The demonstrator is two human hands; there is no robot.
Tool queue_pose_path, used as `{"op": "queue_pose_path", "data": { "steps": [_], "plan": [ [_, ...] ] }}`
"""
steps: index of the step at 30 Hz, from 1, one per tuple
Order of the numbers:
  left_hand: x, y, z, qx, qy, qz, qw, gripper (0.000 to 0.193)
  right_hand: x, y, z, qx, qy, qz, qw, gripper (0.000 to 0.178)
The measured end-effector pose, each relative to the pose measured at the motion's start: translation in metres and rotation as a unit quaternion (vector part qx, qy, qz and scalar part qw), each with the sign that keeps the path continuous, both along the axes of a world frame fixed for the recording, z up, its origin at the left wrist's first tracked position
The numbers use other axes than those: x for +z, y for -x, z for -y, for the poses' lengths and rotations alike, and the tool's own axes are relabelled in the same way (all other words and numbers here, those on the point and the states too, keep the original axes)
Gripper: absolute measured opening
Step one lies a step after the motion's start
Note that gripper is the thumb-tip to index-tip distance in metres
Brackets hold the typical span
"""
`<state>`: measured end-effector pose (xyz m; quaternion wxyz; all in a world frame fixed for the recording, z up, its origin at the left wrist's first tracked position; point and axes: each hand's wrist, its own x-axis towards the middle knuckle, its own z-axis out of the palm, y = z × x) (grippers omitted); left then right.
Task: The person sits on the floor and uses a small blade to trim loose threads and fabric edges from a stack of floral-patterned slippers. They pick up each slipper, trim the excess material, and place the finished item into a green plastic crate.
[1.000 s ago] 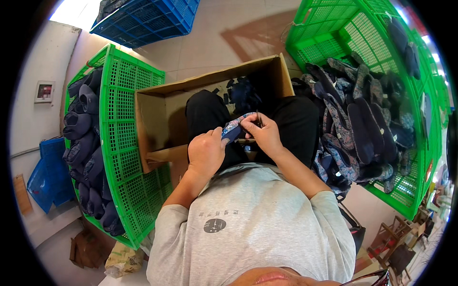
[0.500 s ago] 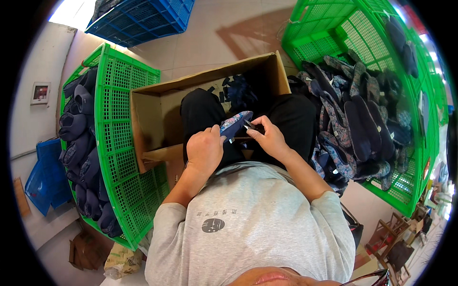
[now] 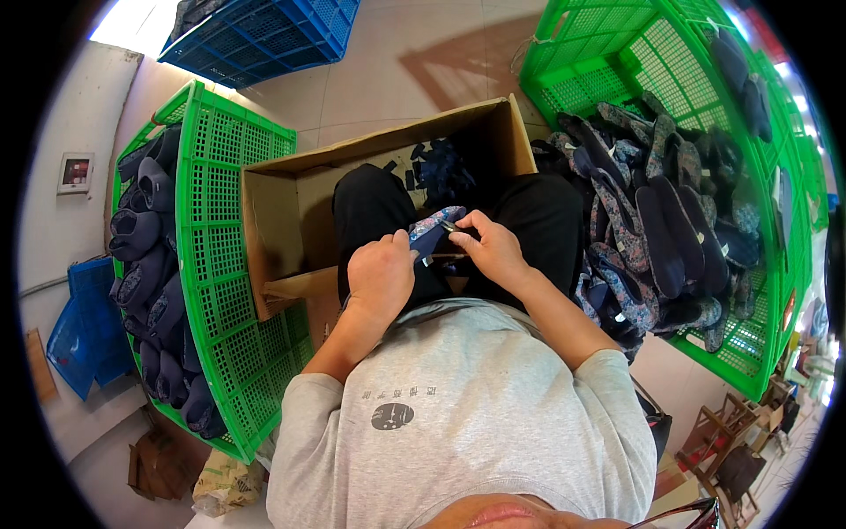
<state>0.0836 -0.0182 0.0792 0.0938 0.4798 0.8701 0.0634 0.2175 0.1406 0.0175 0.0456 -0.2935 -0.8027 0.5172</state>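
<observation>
My left hand [image 3: 380, 270] is closed on a cloth shoe [image 3: 426, 242] with a flowered upper and a dark blue inside. The shoe is held up in front of my lap, its far end pointing away and to the right. A small white label shows at its lower edge. Pinched in my right hand [image 3: 491, 248] is a small metal tool that looks like thread snips [image 3: 449, 226]. Its tip meets the shoe's right edge; whether its blades are parted is too small to tell.
Around my knees stands an open cardboard box [image 3: 271, 225] with dark blue scraps [image 3: 443, 172] in it. At left, a green crate [image 3: 231, 220] holds dark shoes [image 3: 155, 189]. The green crate [image 3: 765, 353] at right holds many flowered and dark shoes [image 3: 663, 234]. A blue crate [image 3: 264, 44] stands far left.
My right hand has moved slightly left and closer to the shoe, bringing the snips' tip against its edge. The left hand and the shoe have barely shifted.
</observation>
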Motion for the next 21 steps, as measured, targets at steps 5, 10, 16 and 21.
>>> {"op": "queue_pose_path", "data": {
  "steps": [5,10,16,21],
  "plan": [
    [0.000,0.001,-0.002,0.001,0.012,0.001,1.000,0.022,-0.029,0.000,0.002,-0.061,0.123,-0.091,0.986,0.018],
    [0.000,0.001,-0.001,-0.012,-0.006,-0.005,1.000,0.018,-0.037,0.005,0.003,-0.174,0.181,-0.143,0.957,0.028],
    [0.010,-0.004,0.000,-0.033,-0.019,-0.008,0.999,0.018,-0.056,0.009,0.004,-0.183,0.116,-0.137,0.967,0.042],
    [0.020,0.002,0.008,-0.106,-0.172,-0.073,0.977,0.028,-0.015,0.006,-0.019,-0.221,0.433,-0.072,0.871,0.030]
  ]
}}
